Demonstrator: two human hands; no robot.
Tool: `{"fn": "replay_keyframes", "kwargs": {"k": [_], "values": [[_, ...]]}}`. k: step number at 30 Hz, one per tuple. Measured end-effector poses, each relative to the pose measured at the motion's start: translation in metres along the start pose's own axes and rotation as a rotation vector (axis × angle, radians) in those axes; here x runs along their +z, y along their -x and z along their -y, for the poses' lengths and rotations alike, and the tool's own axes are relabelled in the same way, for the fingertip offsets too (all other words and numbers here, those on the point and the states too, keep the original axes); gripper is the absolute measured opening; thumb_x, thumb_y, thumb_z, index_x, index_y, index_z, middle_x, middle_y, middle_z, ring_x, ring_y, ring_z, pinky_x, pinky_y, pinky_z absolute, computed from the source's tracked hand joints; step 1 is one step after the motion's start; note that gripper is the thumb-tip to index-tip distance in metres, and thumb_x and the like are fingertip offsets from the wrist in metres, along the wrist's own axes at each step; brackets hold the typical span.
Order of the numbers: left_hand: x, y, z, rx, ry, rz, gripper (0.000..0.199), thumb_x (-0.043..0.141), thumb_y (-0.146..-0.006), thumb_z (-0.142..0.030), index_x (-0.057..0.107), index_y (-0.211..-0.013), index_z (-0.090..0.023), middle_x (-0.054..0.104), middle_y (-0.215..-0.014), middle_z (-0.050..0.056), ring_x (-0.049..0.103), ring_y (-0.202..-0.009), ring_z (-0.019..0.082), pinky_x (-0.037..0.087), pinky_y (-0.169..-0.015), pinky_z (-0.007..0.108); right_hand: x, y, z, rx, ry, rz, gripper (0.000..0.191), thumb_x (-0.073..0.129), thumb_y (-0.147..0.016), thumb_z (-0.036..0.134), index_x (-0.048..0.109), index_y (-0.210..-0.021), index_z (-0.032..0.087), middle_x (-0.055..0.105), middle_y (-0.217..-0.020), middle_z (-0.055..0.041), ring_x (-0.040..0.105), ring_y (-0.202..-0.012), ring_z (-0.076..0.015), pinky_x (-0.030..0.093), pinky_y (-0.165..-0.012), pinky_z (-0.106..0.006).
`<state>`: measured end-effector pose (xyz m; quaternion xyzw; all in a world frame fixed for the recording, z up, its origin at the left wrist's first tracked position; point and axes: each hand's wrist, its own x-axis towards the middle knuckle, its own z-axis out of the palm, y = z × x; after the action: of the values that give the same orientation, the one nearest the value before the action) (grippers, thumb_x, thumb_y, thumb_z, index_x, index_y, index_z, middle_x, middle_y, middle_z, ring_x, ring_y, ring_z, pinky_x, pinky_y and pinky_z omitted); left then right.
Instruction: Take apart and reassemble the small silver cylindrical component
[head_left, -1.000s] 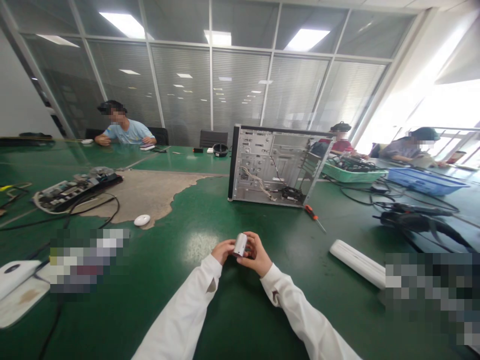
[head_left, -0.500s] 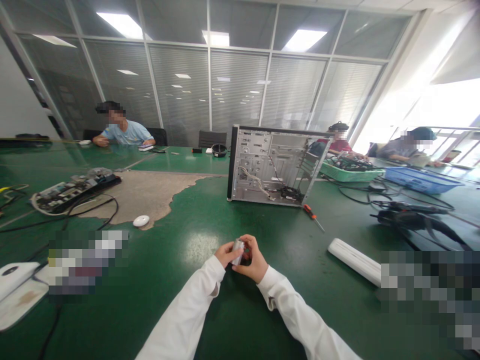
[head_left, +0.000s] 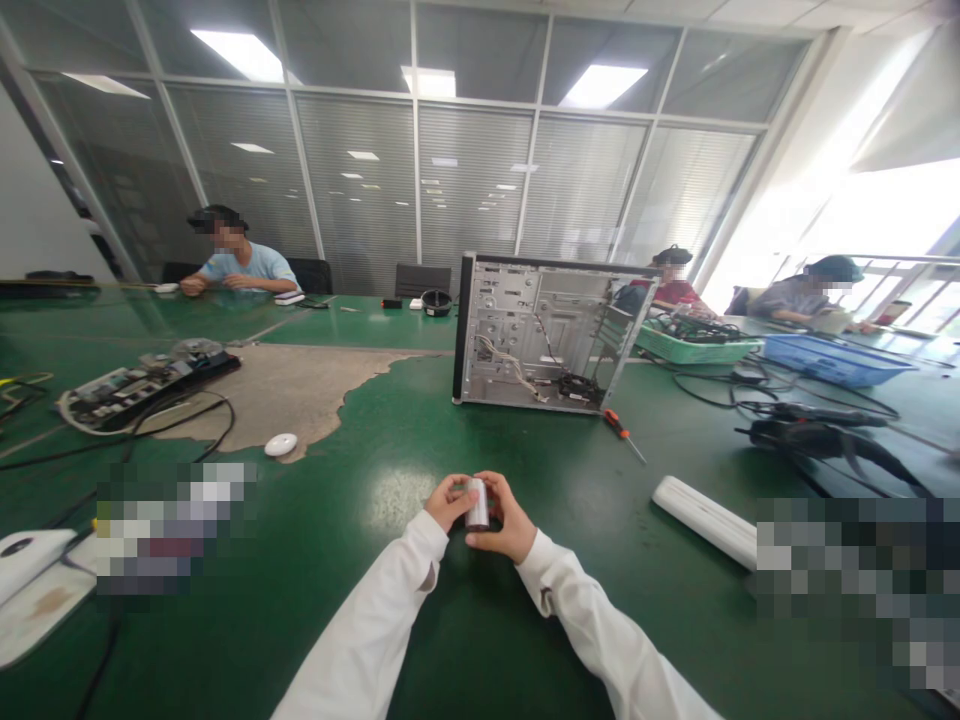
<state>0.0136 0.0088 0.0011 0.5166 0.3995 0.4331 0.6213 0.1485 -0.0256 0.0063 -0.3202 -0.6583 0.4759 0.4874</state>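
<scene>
Between my two hands is a small silvery-white cylinder [head_left: 477, 506], held nearly upright just above the green table [head_left: 420, 440]. What kind of cylinder it is I cannot make out. My left hand [head_left: 448, 503] grips its left side, thumb across the front. Curved round the right and back, my right hand [head_left: 511, 522] holds it too, with the thumb low near its bottom end. Some fingers are hidden behind the cylinder. Beyond my hands stands an open computer case [head_left: 544, 335], its metal inside and loose cables showing.
An orange-handled screwdriver [head_left: 618, 424] lies by the case. To the right are a long white object [head_left: 701, 515], black cables, a green basket [head_left: 697, 345] and a blue basket [head_left: 840, 365]. A white round piece [head_left: 281, 445] and an opened device [head_left: 150, 385] lie left. Several people sit across the table.
The cylinder has turned more upright in my hands, and more of its side and its dark bottom edge shows. My hands stay in nearly the same place.
</scene>
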Motion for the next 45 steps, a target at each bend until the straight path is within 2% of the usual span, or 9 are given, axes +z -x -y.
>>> {"fn": "replay_keyframes", "kwargs": {"k": [5,13,20,26,29,35,37,40,45], "values": [[0.001,-0.003,0.009,-0.038,0.318,0.025,0.055,0.072,-0.045,-0.042,0.045,-0.085,-0.015,0.060,-0.062,0.000,0.056,-0.055,0.013,0.042,-0.057,0.026,-0.004,-0.003,-0.007,0.012,-0.188,0.097,0.068,0.072,-0.052,0.021,0.032,-0.108,0.025,0.043,-0.111,-0.0072,0.044,-0.103,-0.0213,0.040,-0.076,-0.033],[0.007,0.004,-0.004,-0.065,0.589,0.171,0.045,0.071,-0.053,-0.027,0.051,-0.090,-0.012,0.061,-0.071,0.004,0.057,-0.061,0.016,0.041,-0.061,0.030,-0.007,-0.007,-0.013,0.055,-0.389,0.139,0.065,0.074,-0.049,0.017,0.037,-0.102,0.027,0.044,-0.103,-0.0024,0.051,-0.080,-0.0128,0.041,-0.067,-0.027],[0.007,0.011,-0.011,-0.075,0.672,0.284,0.042,0.058,-0.061,-0.024,0.049,-0.101,-0.011,0.059,-0.069,0.006,0.056,-0.064,0.019,0.039,-0.062,0.032,0.000,-0.003,-0.003,0.017,-0.221,0.096,0.067,0.072,-0.050,0.017,0.034,-0.105,0.027,0.046,-0.096,-0.0013,0.049,-0.068,-0.0102,0.039,-0.061,-0.025],[0.008,0.012,-0.014,-0.094,0.666,0.365,0.058,0.052,-0.058,-0.028,0.041,-0.112,-0.008,0.056,-0.055,0.004,0.053,-0.057,0.018,0.036,-0.059,0.030,0.006,0.003,0.006,-0.035,0.072,0.004,0.072,0.073,-0.048,0.017,0.035,-0.108,0.023,0.050,-0.094,-0.0027,0.048,-0.075,-0.0142,0.039,-0.063,-0.026],[0.007,0.010,-0.010,-0.082,0.648,0.346,0.062,0.052,-0.059,-0.029,0.038,-0.115,-0.008,0.057,-0.056,0.004,0.053,-0.056,0.018,0.036,-0.058,0.030,0.007,0.003,0.007,-0.025,0.081,-0.008,0.070,0.073,-0.048,0.017,0.036,-0.107,0.022,0.051,-0.095,-0.0033,0.049,-0.079,-0.0159,0.040,-0.066,-0.027],[0.007,0.008,-0.005,-0.123,0.701,0.248,0.057,0.052,-0.059,-0.022,0.040,-0.114,-0.011,0.060,-0.077,0.006,0.058,-0.065,0.020,0.038,-0.061,0.030,0.001,-0.002,-0.001,0.072,-0.165,0.010,0.057,0.073,-0.051,0.024,0.042,-0.098,0.021,0.052,-0.097,-0.0046,0.052,-0.088,-0.0185,0.041,-0.075,-0.033],[0.007,0.007,-0.005,-0.156,0.703,0.241,0.052,0.051,-0.062,-0.021,0.042,-0.112,-0.011,0.061,-0.074,0.006,0.058,-0.061,0.019,0.038,-0.059,0.030,0.000,-0.004,-0.005,0.091,-0.185,0.013,0.053,0.073,-0.051,0.027,0.044,-0.095,0.020,0.054,-0.094,-0.0040,0.052,-0.088,-0.0184,0.040,-0.079,-0.035],[0.007,0.007,-0.004,-0.233,0.709,0.244,0.041,0.048,-0.068,-0.025,0.046,-0.106,-0.009,0.061,-0.061,0.006,0.058,-0.057,0.020,0.039,-0.057,0.030,0.000,-0.005,-0.009,0.136,-0.210,0.001,0.054,0.074,-0.049,0.029,0.046,-0.095,0.020,0.055,-0.090,-0.0037,0.054,-0.082,-0.0174,0.041,-0.075,-0.034],[0.005,0.009,-0.005,-0.426,0.804,0.253,0.028,0.046,-0.072,-0.030,0.052,-0.093,-0.012,0.060,-0.060,0.006,0.059,-0.064,0.019,0.040,-0.058,0.027,0.001,-0.006,-0.009,0.171,-0.236,-0.064,0.053,0.075,-0.047,0.029,0.051,-0.094,0.019,0.058,-0.088,-0.0040,0.054,-0.084,-0.0186,0.040,-0.079,-0.036]]}}
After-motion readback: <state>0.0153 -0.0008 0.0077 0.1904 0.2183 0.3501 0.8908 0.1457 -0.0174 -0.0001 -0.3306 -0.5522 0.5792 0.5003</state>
